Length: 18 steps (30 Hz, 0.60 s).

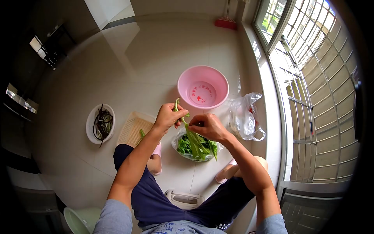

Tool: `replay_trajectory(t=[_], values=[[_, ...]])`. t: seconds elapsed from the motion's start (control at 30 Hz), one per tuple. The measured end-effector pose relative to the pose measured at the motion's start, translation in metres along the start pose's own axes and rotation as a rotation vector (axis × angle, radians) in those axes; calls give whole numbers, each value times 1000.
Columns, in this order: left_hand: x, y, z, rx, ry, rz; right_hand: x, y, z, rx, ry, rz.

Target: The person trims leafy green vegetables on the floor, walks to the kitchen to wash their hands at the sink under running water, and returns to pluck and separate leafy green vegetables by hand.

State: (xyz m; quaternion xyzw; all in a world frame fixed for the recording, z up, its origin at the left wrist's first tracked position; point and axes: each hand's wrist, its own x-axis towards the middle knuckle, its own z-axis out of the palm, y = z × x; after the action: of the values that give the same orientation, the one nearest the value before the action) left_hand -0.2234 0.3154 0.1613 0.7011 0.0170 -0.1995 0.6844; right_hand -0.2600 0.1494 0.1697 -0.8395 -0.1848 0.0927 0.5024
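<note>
Between my two hands, in front of the pink basin, is a leafy green vegetable [193,139] with long hanging leaves. My left hand [171,116] is closed on its stem, and the stem's tip sticks up above the fingers. My right hand [207,126] is closed at the upper part of the leaves, its fingertips pinched together. Below, a clear plastic bag [176,145] on the floor holds more green leaves [185,145]. The hanging leaves overlap the bag's contents.
A pink basin [203,86] stands ahead. At left are a beige basket [126,130] with a green stem and a white bowl [90,124] of dark strands. A plastic bag [245,117] lies right, by the window ledge. A green bucket [83,218] stands lower left.
</note>
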Motion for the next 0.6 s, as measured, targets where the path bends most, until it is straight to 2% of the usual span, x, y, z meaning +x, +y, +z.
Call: replay_trajectory(t=[0.17,0.3,0.4,0.43,0.5,0.6], values=[[-1,-1,1,-40,-49,3,3,7,0,-50,-69,-35],[-4,6,-2,-122,-101,-21,3,7,0,170,-116,78],[-2,6,-8,-164,-151,-18,3,1,-3,595,-142,292],[-1,6,-9,-204,-174,-18,3,4,-2,595,-139,292],[-2,7,-9,-226,-189,-13,5,11,0,931,-226,318],[-3,8,-10,-263,-213,-2,4,8,2,1087,-218,375]])
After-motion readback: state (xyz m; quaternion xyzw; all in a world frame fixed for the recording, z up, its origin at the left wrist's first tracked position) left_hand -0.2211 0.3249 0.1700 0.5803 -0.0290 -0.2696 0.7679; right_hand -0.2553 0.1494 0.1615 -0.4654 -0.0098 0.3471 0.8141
